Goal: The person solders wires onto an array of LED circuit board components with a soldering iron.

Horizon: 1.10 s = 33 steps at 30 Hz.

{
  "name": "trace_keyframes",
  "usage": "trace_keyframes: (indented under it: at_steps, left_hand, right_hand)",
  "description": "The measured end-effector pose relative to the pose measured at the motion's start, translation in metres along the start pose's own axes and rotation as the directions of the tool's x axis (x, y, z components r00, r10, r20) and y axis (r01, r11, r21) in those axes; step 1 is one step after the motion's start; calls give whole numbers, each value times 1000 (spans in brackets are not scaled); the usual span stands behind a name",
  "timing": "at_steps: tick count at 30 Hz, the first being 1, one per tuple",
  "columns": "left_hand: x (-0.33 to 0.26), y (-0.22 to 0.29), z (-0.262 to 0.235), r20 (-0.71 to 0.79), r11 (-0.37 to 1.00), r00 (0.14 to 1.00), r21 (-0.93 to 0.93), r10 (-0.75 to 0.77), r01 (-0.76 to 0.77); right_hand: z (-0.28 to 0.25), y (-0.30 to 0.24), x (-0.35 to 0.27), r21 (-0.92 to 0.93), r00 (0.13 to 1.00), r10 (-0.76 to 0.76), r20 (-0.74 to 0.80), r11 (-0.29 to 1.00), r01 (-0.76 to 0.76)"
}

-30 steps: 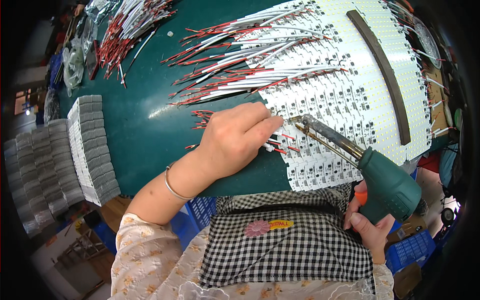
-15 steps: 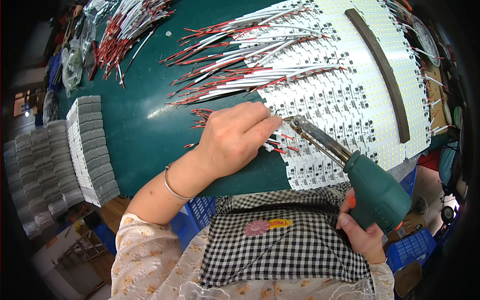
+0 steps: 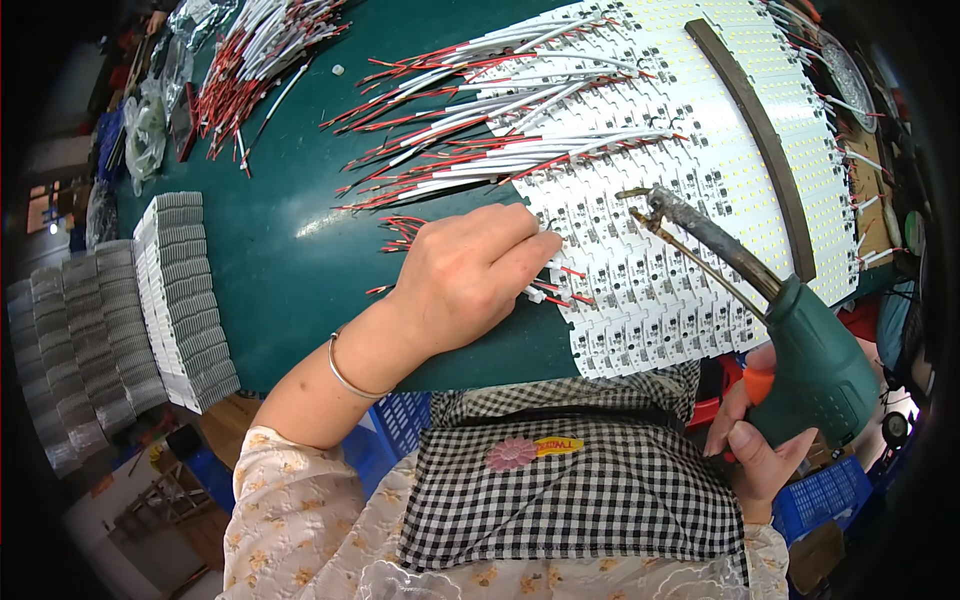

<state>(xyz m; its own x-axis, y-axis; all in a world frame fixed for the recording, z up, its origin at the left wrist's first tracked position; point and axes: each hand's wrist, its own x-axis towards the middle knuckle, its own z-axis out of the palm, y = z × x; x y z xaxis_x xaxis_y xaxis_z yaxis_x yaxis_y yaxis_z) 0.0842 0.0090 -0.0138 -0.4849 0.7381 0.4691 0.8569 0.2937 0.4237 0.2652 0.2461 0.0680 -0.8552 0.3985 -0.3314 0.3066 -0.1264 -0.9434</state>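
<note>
A clear plastic bag [image 3: 150, 125] lies at the far left corner of the bench [image 3: 300, 230], which has a dark green top. Along its left edge stand grey stacks of small flat parts [image 3: 185, 300] in rows, and more of them [image 3: 70, 350] sit lower, off the bench. Blue crates [image 3: 830, 495] show below the near edge, right and left of a black-and-white checked apron [image 3: 590, 490] that bears a pink flower patch with a small yellow label [image 3: 530, 450].

The left hand [image 3: 470, 275] rests on the bench, its fingers [image 3: 530, 250] pinched together on a short red-and-white wire [image 3: 550, 295] at the edge of the white LED strip panels [image 3: 680, 200]. The right hand [image 3: 755, 450] has its fingers wrapped around the grip of a green soldering gun [image 3: 810, 350], whose dark tip [image 3: 660, 200] hangs over the panels. Bundles of red-and-white wires [image 3: 480, 130] fan out across the bench, another pile [image 3: 260, 60] farther off.
</note>
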Motion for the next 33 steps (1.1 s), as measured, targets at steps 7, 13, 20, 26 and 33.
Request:
trace_keyframes:
  at_steps: [7, 13, 20, 26, 33]
  left_hand:
    - [4, 6, -7, 84, 999, 996, 3, -33, 33]
    - [16, 19, -28, 11, 991, 995, 87, -104, 103]
    - [20, 11, -7, -28, 993, 996, 80, -89, 91]
    - [16, 10, -3, -47, 991, 996, 104, -81, 85]
    - [15, 8, 2, -63, 992, 993, 70, -97, 101]
  right_hand:
    - [-6, -1, 3, 21, 1000, -3, 3, 1000, 3]
    - [-9, 0, 4, 52, 999, -20, -35, 998, 22]
    - [-12, 6, 5, 36, 1000, -7, -20, 999, 7]
    - [-13, 7, 4, 29, 999, 32, 0, 999, -32]
    - [-5, 8, 7, 18, 999, 35, 24, 999, -35]
